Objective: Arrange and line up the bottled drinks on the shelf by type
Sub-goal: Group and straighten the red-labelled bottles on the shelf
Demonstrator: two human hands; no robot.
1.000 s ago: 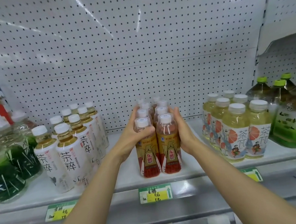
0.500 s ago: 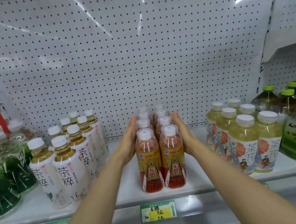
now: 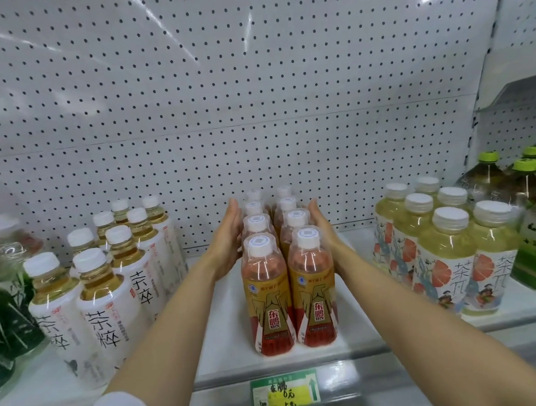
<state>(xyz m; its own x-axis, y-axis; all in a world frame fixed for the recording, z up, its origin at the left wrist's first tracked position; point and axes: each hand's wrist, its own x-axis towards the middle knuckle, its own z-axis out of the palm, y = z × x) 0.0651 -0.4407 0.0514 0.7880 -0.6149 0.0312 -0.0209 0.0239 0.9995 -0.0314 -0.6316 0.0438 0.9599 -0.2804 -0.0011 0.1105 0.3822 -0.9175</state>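
Orange "东鹏" bottles (image 3: pixel 288 282) between left hand (image 3: pixel 228 239), right hand (image 3: pixel 322 228).

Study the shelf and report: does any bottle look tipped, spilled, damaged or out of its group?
Nothing stands out. The red-and-gold bottles stand upright in two straight rows between the left hand and right hand. The white-labelled tea and yellow-green tea stand in their own groups, with no spill showing.

Both arms reach toward twelve o'clock — left hand (image 3: pixel 228 236) and right hand (image 3: pixel 324 229) flat, fingers straight, palms facing.
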